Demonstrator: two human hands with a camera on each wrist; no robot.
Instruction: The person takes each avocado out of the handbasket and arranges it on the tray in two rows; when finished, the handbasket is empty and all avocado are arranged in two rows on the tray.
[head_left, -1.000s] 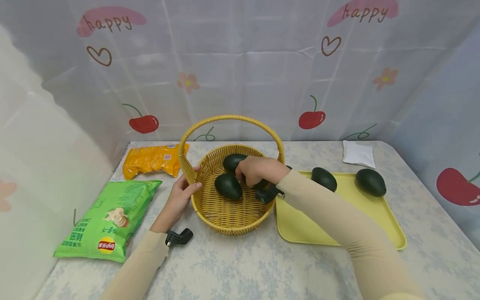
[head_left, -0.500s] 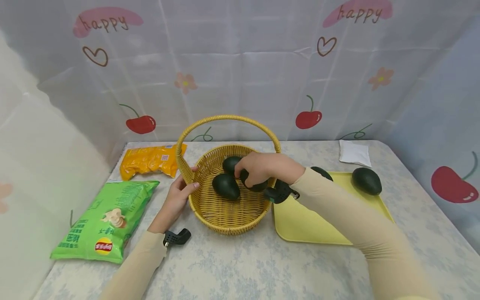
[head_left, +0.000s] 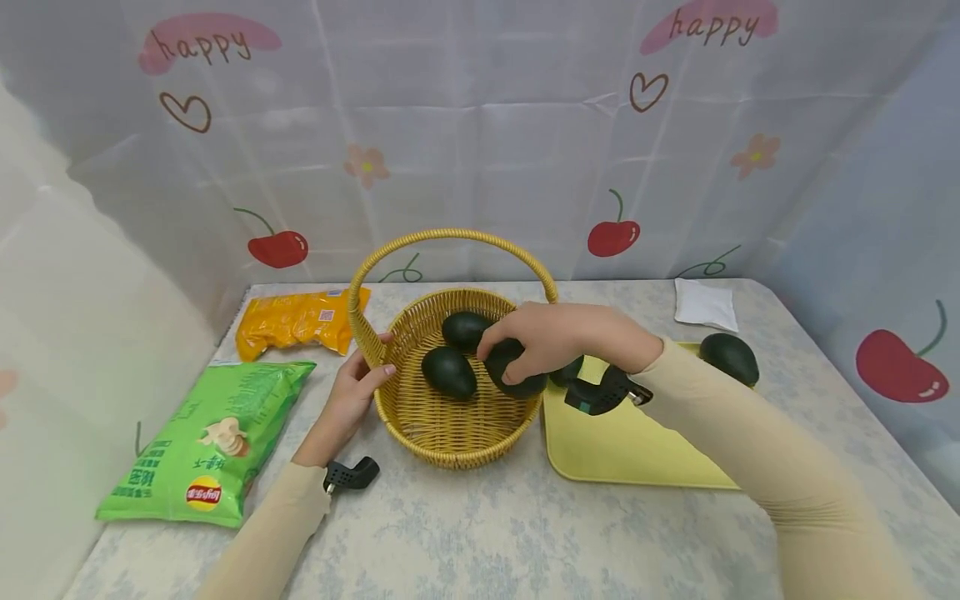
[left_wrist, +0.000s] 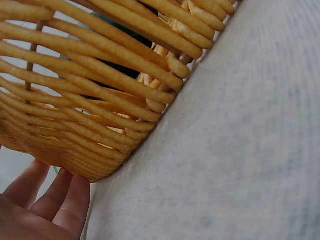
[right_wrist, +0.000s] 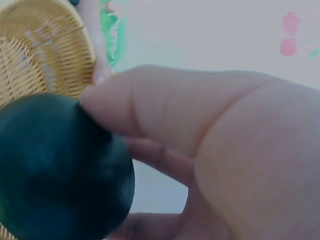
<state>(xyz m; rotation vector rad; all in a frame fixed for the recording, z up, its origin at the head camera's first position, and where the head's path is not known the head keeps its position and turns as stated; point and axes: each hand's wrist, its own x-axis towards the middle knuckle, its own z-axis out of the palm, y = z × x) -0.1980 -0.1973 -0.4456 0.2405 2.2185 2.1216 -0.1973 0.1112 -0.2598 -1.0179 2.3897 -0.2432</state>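
My left hand [head_left: 352, 392] holds the left side of the yellow wicker basket [head_left: 461, 457], thumb over the rim near the handle's foot. In the left wrist view its fingertips [left_wrist: 70, 200] rest against the outer weave. My right hand [head_left: 547, 337] grips a dark green avocado [right_wrist: 60, 170] between thumb and fingers, over the basket's right side. Two more avocados lie inside the basket, one in front [head_left: 448, 372] and one behind [head_left: 463, 331]. Another avocado [head_left: 566, 372] shows partly beneath my right hand, at the left end of the yellow tray [head_left: 630, 450].
An avocado [head_left: 729, 358] sits at the tray's back right corner. Behind it lies a small white packet [head_left: 705, 305]. On the left are a green chip bag [head_left: 206, 446] and an orange snack bag [head_left: 300, 323]. The basket's tall handle [head_left: 450, 235] arches over its back half.
My right hand has lifted the avocado from inside the basket and moved it slightly right and up. My right forearm now covers the tray's middle avocado. The left hand keeps its hold.
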